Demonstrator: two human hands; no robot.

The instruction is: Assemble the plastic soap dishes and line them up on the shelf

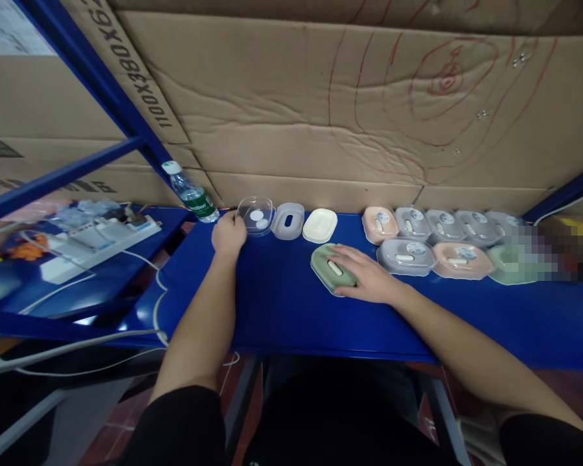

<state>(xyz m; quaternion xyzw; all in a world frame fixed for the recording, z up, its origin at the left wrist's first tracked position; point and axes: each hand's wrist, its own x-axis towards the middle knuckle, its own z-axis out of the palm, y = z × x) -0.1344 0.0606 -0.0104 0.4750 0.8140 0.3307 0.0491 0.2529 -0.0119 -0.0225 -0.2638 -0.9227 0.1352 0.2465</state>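
Note:
My left hand [228, 234] reaches to the back of the blue table [282, 310] and its curled fingers touch the edge of a clear plastic lid [255, 215]; whether it grips the lid is hidden. My right hand [369, 277] lies over the right side of a green soap box [331, 267], fingers stretched along it. Beside the clear lid sit a grey insert tray [288, 221] and a cream tray [319, 226].
A row of closed pink and grey soap boxes [420, 223] lines the back right, with more in front [437, 257]. A water bottle [192, 194] leans at the back left. Power strips and cables [97, 236] lie on the left table. Cardboard [320, 97] forms the back wall.

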